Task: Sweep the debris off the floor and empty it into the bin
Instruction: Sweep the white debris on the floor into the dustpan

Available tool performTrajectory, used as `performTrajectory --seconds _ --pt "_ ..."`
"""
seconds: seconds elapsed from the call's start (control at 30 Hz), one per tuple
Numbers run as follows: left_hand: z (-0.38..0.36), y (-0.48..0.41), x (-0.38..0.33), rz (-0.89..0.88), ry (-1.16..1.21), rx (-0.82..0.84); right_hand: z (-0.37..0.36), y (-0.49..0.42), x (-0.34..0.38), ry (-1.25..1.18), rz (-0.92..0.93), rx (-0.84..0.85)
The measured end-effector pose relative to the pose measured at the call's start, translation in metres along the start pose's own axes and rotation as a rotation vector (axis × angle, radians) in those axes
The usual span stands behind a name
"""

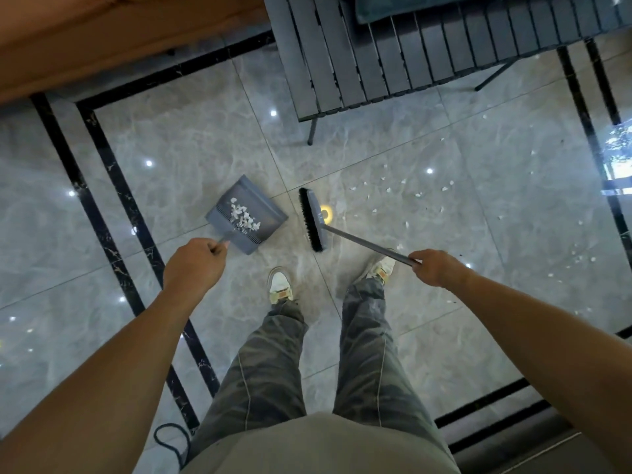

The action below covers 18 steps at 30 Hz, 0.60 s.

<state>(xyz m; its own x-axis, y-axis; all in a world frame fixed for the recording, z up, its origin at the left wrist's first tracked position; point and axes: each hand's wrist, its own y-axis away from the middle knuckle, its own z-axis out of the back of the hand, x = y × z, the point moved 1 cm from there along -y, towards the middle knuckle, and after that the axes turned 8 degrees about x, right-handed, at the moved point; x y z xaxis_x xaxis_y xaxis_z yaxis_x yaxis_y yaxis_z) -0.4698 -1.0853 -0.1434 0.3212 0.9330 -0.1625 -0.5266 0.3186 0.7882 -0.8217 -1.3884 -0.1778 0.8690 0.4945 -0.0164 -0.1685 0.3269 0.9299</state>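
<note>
The grey dustpan (pixel 247 213) sits on the polished tile floor (pixel 191 155) just ahead of the person's feet, its open mouth facing the broom; a small heap of white scraps (pixel 243 217) lies inside it, gathered toward the back wall near the handle. The left hand (pixel 194 265) is curled closed around the dustpan's short handle, knuckles up, forearm stretched straight down and forward. Just beside the pan's mouth, apart from it, stands the broom head (pixel 313 220), black bristles turned toward the pan. Its grey pole (pixel 366 241) slants back to the right hand (pixel 436 268), which grips the pole in a closed fist, arm extended and angled inward. More loose white debris (pixel 419 195) is scattered over the floor beyond the broom, toward the right-hand black border strip (pixel 581 107), well apart from the pan. A dark slatted table (pixel 359 56) stands at the far side of the floor, a brown sofa (pixel 102 35) at the far left corner
</note>
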Motion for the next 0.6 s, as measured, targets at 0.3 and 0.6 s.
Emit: performTrajectory --seconds 0.3,0.6 --pt "-0.035 0.0 -0.097 0.013 -0.031 -0.029 0.066 -0.069 -0.127 0.097 -0.145 -0.005" --pt "-0.042 -0.004 -0.176 0.024 -0.03 -0.059 0.118 -0.07 -0.205 0.035 -0.235 -0.039"
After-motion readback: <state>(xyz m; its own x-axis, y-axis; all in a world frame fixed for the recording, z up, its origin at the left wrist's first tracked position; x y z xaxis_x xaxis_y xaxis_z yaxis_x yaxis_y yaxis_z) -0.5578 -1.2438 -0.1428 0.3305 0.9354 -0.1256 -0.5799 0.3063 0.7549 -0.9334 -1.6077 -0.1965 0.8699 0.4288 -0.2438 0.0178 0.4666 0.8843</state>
